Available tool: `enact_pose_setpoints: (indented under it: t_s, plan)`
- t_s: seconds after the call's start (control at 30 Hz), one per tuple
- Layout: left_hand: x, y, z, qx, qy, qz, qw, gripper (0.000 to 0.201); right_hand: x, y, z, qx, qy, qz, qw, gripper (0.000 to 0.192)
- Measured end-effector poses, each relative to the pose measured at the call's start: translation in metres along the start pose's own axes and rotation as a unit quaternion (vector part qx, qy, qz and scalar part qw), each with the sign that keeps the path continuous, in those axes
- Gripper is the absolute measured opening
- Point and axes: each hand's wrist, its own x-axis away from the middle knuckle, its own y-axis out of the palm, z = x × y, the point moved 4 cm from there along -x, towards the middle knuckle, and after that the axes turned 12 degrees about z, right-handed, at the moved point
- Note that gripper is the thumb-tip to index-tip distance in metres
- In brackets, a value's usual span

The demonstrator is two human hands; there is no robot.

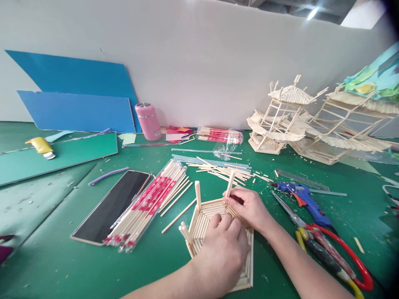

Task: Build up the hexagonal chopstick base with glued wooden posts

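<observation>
- A hexagonal base of pale wooden sticks (205, 220) lay flat on the green table (62, 257) directly in front of me, its floor made of sticks laid side by side and its rim built up from stacked sticks.
- Short upright posts stood at its corners: one at the far left (198, 194), one at the far right (230, 184), and a doubled one at the near left (186, 233).
- The wood was light, bare and matte, each stick thin and square-cut; the table cover was smooth and flecked with small offcuts.
- My left hand (222, 253) rested palm down over the near part of the base, fingers curled loosely and pressing on the floor sticks; its grip closed around nothing that I could see.
- My right hand (247, 207) sat at the far right corner, fingertips pinched at the foot of the upright post there, thumb and forefinger nearly together.
- A clear packet of chopsticks with red wrappers (149, 205) lay just left of the base, beside a dark flat slab (114, 205).
- A blue glue gun (304, 199) and red-handled scissors (330, 245) lay to the right, near my forearm.
- Finished stick pavilions (280, 120) stood well apart by the white wall, a pink flask (147, 121) farther left.
</observation>
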Motion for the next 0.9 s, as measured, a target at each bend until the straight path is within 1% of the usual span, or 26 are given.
enact_pose_setpoints:
  t_s: [0.33,0.9]
  plan:
    - [-0.0005,0.0005,0.0000,0.001,-0.004,-0.010,1.000,0.016,-0.0011,-0.0008,0.0014,-0.004,0.001,0.006,1.000,0.013]
    - [-0.0014,-0.0035,0.0006,0.002,-0.006,-0.006,1.000,0.017,-0.0003,-0.0006,-0.0003,-0.006,-0.004,0.003,1.000,0.014]
